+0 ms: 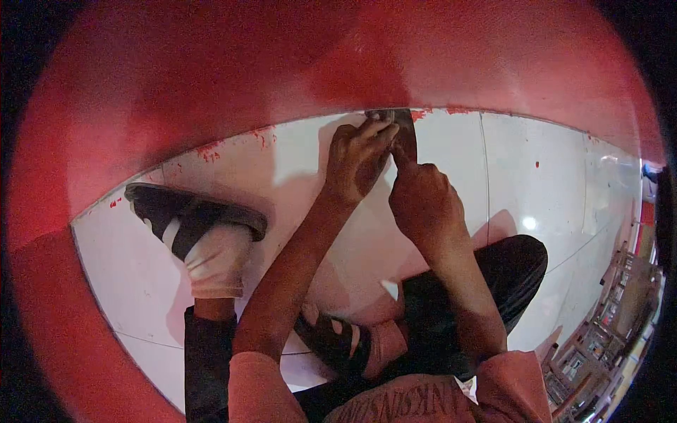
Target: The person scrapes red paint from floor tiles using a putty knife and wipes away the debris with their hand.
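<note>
My left hand (358,158) is at the foot of the red wall (352,60), its fingers bent and pressed together close to the floor line. Just below and to the right, my right hand (427,201) is curled, with one finger reaching up to the left fingertips. A dark, flat shape (407,137) lies by the fingertips against the wall's base. Whether it is a thin blade or partly shadow, I cannot make out. Red paint flecks (422,114) mark the floor edge beside it.
White tiles (522,169) cover the floor, with more red specks along the wall. My sandalled foot (197,215) stands at the left and another sandal (335,342) is tucked beneath me. A rack-like frame holding small items (596,345) is at the far right.
</note>
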The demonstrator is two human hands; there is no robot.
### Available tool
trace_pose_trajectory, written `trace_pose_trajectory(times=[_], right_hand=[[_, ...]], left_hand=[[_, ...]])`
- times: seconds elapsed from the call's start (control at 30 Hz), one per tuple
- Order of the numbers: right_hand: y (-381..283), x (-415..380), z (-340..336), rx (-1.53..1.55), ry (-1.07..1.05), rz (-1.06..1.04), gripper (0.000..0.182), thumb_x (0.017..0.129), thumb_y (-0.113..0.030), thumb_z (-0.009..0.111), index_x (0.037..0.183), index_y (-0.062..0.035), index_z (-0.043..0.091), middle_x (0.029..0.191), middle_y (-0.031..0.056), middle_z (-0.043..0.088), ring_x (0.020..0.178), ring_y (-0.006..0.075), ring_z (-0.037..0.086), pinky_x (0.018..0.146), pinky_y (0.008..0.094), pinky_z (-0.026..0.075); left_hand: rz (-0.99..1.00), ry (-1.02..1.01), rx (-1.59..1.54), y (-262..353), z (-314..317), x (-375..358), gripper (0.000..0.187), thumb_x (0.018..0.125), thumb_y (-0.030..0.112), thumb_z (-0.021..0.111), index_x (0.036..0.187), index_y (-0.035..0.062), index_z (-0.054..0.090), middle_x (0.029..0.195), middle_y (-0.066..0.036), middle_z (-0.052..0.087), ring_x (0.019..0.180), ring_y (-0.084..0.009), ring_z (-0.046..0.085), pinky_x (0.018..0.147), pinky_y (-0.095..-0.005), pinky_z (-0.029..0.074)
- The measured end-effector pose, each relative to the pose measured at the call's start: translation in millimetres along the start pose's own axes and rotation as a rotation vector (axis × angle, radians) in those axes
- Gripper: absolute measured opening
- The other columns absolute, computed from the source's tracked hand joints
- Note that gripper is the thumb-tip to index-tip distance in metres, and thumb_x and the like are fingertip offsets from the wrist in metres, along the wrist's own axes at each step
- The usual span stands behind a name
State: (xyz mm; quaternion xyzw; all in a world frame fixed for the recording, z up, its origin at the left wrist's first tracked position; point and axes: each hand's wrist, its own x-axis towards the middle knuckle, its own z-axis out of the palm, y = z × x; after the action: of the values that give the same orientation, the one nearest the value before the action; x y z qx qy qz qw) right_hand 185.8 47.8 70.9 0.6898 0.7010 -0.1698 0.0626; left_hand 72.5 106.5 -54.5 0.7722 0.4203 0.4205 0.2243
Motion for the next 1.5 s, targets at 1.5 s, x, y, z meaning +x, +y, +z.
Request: trace_pose_trajectory(times=[1.5], right_hand=[[-5.1, 4.4, -9.9, -0.012, 0.043, -0.031, 0.024, 0.084, -0.009, 0.049, 0.107, -0.0039, 0.055, 0.075, 0.0238, 0.063, 0.074, 0.0409, 0.065, 0.067, 0.0506, 0.054]], left_hand=[[-0.084, -0.021, 0.115, 9.6, 0.4, -5.2, 0.028, 0.079, 0.018, 0.065, 0.107, 0.0141, 0.068, 0.114, -0.006, 0.066, 0.106, -0.0234, 0.061, 0.087, -0.0377, 0.043]])
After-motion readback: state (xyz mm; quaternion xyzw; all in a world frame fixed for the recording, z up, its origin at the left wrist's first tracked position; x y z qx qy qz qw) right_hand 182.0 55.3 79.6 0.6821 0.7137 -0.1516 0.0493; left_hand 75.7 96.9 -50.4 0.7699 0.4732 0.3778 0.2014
